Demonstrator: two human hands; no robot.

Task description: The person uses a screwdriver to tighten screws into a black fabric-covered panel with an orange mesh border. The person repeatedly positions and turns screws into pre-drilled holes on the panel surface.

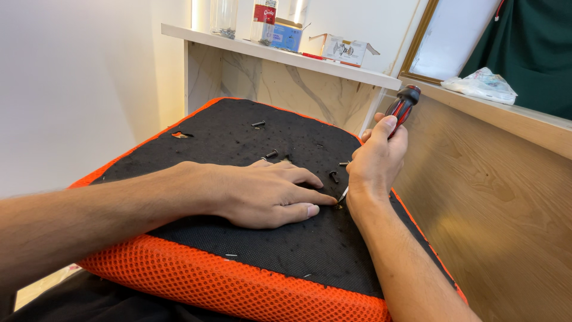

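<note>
An upturned seat cushion (pixel 238 137) with a black fabric underside and orange mesh sides lies in front of me. My left hand (pixel 268 194) rests flat on the black fabric, fingers pointing right. My right hand (pixel 375 161) grips a screwdriver (pixel 403 107) with a red and black handle; its metal tip meets the fabric right beside my left fingertips. Several black screws (pixel 271 154) lie loose on the fabric beyond my hands.
A white marble-patterned shelf (pixel 310 59) behind the cushion carries a glass jar, a bottle and small boxes. A wooden panel (pixel 494 197) stands on the right, with a plastic bag (pixel 481 84) on its ledge. A white wall is at left.
</note>
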